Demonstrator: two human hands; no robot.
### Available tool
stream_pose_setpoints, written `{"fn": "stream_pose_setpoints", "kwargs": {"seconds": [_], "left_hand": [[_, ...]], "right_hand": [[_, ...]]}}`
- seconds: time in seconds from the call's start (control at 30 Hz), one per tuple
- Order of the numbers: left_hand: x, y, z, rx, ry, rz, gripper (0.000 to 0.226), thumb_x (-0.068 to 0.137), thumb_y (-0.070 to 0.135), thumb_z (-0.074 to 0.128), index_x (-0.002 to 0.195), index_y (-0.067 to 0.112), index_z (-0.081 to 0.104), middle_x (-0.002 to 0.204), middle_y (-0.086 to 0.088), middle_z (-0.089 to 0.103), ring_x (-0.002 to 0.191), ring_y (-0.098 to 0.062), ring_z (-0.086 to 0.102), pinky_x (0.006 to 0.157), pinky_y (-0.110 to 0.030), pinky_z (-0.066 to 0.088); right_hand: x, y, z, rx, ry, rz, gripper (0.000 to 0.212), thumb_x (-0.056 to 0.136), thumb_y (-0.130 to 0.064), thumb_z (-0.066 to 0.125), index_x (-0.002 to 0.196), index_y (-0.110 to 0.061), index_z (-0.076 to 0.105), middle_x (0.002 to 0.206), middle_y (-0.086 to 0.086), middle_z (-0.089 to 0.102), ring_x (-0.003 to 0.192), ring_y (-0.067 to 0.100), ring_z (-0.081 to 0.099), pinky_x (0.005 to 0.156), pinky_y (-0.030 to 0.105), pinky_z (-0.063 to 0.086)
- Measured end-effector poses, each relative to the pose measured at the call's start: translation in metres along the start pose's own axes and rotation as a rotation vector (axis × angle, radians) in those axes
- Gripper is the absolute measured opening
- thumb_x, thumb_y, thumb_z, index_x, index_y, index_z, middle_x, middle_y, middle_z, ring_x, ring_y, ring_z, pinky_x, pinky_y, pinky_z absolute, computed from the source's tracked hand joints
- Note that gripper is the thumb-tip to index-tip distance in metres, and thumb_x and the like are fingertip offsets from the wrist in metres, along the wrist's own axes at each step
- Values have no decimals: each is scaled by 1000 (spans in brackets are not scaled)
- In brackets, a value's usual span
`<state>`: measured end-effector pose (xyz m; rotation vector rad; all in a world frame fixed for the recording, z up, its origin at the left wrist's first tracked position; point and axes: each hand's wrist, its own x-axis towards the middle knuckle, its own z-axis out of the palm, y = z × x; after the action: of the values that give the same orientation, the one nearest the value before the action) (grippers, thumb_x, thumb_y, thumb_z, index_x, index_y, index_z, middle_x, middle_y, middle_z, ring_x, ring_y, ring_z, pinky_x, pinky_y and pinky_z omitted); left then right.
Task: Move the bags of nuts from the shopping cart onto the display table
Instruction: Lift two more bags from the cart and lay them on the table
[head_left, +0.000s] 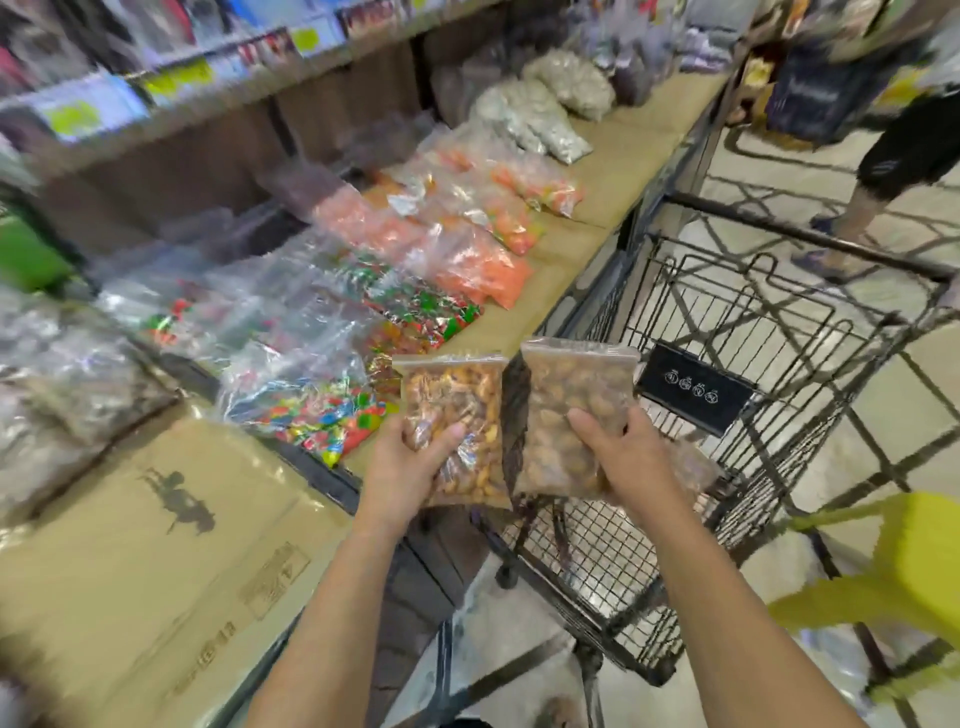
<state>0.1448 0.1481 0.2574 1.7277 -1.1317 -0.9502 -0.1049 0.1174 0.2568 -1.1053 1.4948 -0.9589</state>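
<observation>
Beside the cardboard-topped display table (156, 519), left hand (410, 467) and right hand (623, 457) each clamp a crinkly clear nut bag (457, 400).

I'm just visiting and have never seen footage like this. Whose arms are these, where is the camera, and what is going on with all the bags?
There is no machine here: a person wears a wide-angle camera on the head, looking down at their own bare arms. The left hand grips one clear bag of nuts, and the right hand grips a second bag of nuts, both held up between the table and the cart. To the left runs a long display table covered in brown paper, with rows of clear bags of colourful sweets and paler bags farther back. To the right is a black wire shopping cart. Another person's legs show at the top right.
</observation>
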Motion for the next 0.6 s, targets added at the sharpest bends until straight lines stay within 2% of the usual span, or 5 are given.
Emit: {"fn": "stream_pose_setpoints", "kwargs": {"seconds": [0.1, 0.2, 0.43, 0.53, 0.6], "left_hand": [[-7, -1, -46, -50, 118, 4, 52, 79, 59, 87, 116, 25, 72, 107, 6, 80, 100, -17, 76, 87, -41, 60], [-8, -26, -92, -148, 189, -46, 69, 64, 75, 89, 113, 32, 69, 107, -2, 80, 99, -34, 78, 81, -63, 63], [-55, -27, -192, -199, 382, -49, 32, 86, 37, 87, 102, 17, 69, 71, 6, 74, 62, -20, 71, 62, -45, 64], [-69, -37, -226, -248, 451, -52, 24, 87, 30, 88, 87, 22, 65, 61, 10, 70, 55, -16, 65, 64, -50, 65], [-80, -43, -248, -247, 490, -19, 24, 87, 30, 88, 85, 23, 64, 61, 12, 71, 52, -10, 64, 62, -39, 59]], "right_hand": [[-6, -23, 31, -46, -32, -69, 91, 54, -92, 72, 126, -38, 57, 125, -9, 72, 108, 24, 75, 89, 55, 64], [-18, -45, 71, -89, -82, -113, 63, 84, -62, 78, 134, -29, 56, 135, -6, 68, 118, 23, 69, 96, 45, 58], [-44, -69, 165, -40, -267, -192, 68, 89, -50, 82, 143, -18, 57, 136, -4, 66, 121, 21, 65, 97, 39, 51], [-65, -84, 200, -72, -357, -263, 47, 94, -42, 79, 127, -22, 52, 121, -15, 62, 111, 13, 60, 94, 34, 45], [-78, -91, 221, -79, -396, -298, 45, 96, -39, 78, 128, -27, 50, 113, -22, 59, 108, 10, 58, 94, 31, 43]]}}
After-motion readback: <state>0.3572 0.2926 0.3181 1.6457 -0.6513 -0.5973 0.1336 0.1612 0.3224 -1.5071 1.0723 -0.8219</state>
